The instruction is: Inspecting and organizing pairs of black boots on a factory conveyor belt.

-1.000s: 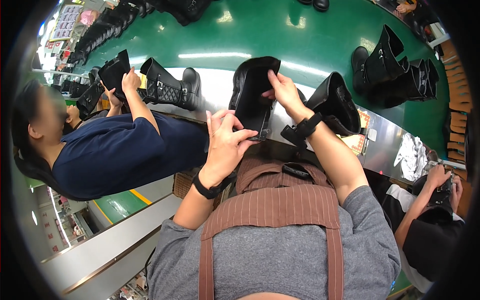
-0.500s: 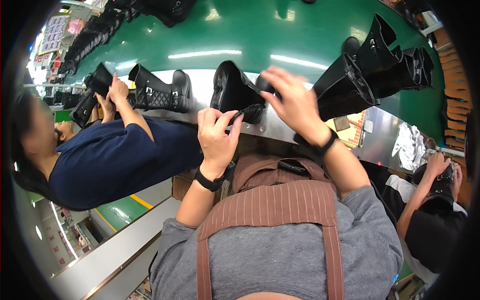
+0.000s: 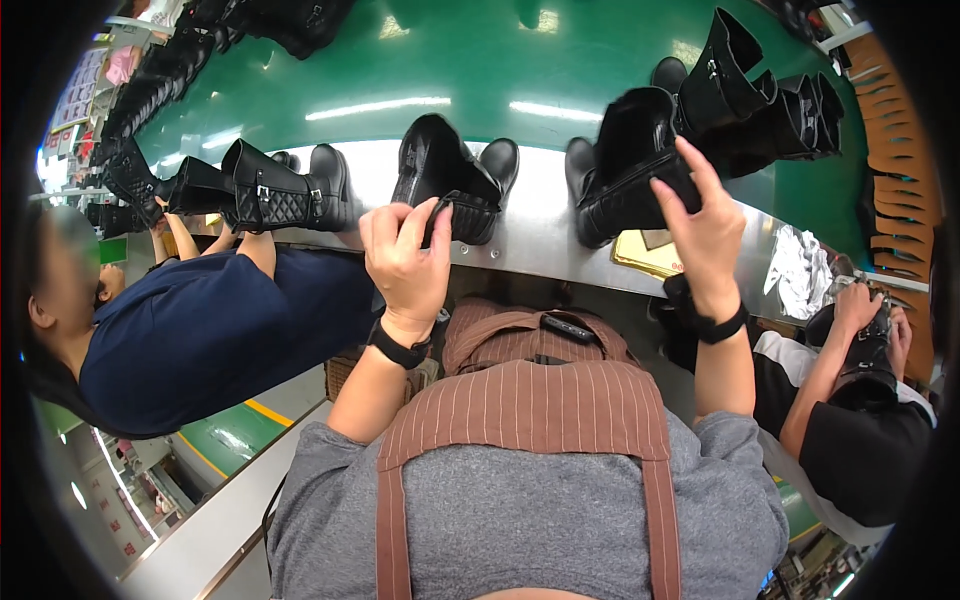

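Two black boots stand on the metal bench edge in front of me. My left hand (image 3: 407,262) pinches the edge of the left boot (image 3: 480,212) between thumb and fingers; its shaft gapes and its toe points away to the right. My right hand (image 3: 706,228) is at the right boot (image 3: 622,155), with thumb and index finger on either side of its shaft's loose edge. That boot's toe is on its left, facing the left boot's toe. My other right fingers are partly hidden.
More black boots (image 3: 725,75) stand at the right on the green surface (image 3: 560,65). A yellow box (image 3: 640,253) and a crumpled white sheet (image 3: 798,275) lie on the bench. Co-workers sit either side, with a buckled boot (image 3: 270,190) near the left one. Orange-brown slats (image 3: 895,180) line the far right.
My right hand has moved right, from beside the left boot to the right boot. The right boot is now closer to the middle and more upright. My left hand keeps its grip.
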`<action>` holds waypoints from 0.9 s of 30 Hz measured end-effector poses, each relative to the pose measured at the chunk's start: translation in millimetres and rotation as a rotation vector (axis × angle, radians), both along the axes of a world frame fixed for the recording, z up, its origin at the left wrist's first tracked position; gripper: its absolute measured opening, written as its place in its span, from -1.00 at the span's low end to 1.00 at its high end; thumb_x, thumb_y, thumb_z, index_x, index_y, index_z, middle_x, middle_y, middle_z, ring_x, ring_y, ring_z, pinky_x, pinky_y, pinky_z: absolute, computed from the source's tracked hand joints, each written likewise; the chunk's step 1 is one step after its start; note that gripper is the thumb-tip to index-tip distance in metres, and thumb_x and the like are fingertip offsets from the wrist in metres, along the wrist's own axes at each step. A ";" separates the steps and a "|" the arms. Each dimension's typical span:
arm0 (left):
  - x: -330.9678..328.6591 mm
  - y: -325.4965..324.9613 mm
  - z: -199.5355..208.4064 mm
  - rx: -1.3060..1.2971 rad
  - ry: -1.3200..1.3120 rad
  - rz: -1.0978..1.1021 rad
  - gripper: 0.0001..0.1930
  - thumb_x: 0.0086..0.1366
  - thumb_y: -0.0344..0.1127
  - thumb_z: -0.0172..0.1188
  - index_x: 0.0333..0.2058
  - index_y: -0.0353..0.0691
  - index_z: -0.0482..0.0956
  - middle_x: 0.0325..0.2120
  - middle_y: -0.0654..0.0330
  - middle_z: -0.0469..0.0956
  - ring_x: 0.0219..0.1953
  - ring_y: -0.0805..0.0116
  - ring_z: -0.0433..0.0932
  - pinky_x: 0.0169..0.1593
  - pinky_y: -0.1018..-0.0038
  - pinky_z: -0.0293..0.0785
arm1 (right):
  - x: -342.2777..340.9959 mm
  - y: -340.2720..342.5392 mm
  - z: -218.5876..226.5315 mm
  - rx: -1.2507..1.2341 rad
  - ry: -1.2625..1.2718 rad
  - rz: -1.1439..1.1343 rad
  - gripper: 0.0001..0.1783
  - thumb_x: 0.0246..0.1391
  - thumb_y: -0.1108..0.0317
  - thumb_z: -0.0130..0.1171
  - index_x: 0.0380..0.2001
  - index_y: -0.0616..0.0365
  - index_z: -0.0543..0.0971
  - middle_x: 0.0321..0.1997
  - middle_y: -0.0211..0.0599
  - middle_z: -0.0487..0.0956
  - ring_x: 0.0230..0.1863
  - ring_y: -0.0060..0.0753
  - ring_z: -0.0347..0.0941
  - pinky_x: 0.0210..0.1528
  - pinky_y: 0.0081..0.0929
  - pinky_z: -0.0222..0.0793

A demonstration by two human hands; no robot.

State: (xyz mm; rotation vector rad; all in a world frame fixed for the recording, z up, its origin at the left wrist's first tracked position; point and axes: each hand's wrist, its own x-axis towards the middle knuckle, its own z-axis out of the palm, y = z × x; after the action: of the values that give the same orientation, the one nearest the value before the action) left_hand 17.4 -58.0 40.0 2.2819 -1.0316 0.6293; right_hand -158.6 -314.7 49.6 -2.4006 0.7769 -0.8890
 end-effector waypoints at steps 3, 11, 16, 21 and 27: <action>-4.6 5.8 -13.7 -0.210 0.043 0.009 -0.29 -0.11 -0.37 0.53 0.07 -0.23 0.42 -0.01 0.06 0.25 0.00 0.11 0.31 -0.06 0.31 0.42 | 5.0 29.9 6.6 -0.202 0.066 0.064 -0.39 -0.14 0.37 0.43 0.08 0.05 0.54 -0.28 -0.20 0.64 -0.38 -0.20 0.56 -0.26 -0.38 0.45; -7.4 40.5 -104.3 -0.175 0.759 -0.053 0.18 -0.17 -0.22 0.61 0.28 -0.35 -0.08 0.20 -0.04 0.10 0.26 0.10 0.16 0.32 0.26 0.09 | 3.3 64.4 -11.0 0.343 0.027 0.454 -0.64 -0.01 0.41 0.28 -0.10 0.21 0.56 -0.22 -0.08 0.60 -0.24 -0.14 0.55 -0.13 -0.29 0.45; 3.0 17.2 -179.8 -0.308 1.286 -0.192 -0.39 -0.07 -0.32 0.55 -0.04 -0.40 0.50 -0.11 0.09 0.57 -0.06 0.26 0.54 0.06 0.38 0.44 | 105.1 85.2 -181.8 0.507 0.308 0.492 -0.67 0.10 0.35 0.18 -0.10 0.31 0.51 -0.23 0.08 0.60 -0.18 0.17 0.53 -0.08 -0.14 0.44; 6.8 14.0 -212.4 -0.279 1.172 -0.205 -0.60 0.07 -0.33 0.41 -0.09 -0.30 0.61 -0.13 0.12 0.64 -0.15 0.26 0.61 -0.05 0.39 0.52 | 121.0 85.0 -261.4 0.788 0.439 0.674 -0.77 0.22 0.27 0.10 -0.36 0.24 0.45 -0.36 0.12 0.55 -0.30 0.19 0.49 -0.29 -0.03 0.37; 9.9 23.5 -217.8 -0.091 1.071 0.024 -0.59 0.09 -0.21 0.41 -0.09 -0.22 0.62 -0.14 0.13 0.65 -0.10 0.29 0.61 0.01 0.38 0.49 | 140.2 79.0 -259.2 0.908 0.571 0.779 -0.66 0.24 0.15 0.05 -0.39 0.23 0.57 -0.52 -0.29 0.58 -0.46 -0.42 0.50 -0.31 -0.40 0.43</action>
State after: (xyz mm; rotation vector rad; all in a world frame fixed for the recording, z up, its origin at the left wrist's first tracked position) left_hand 27.3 -34.6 -177.9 2.0645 -0.4151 -0.5214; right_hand -18.5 -235.7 -209.6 -1.8114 0.2433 0.4164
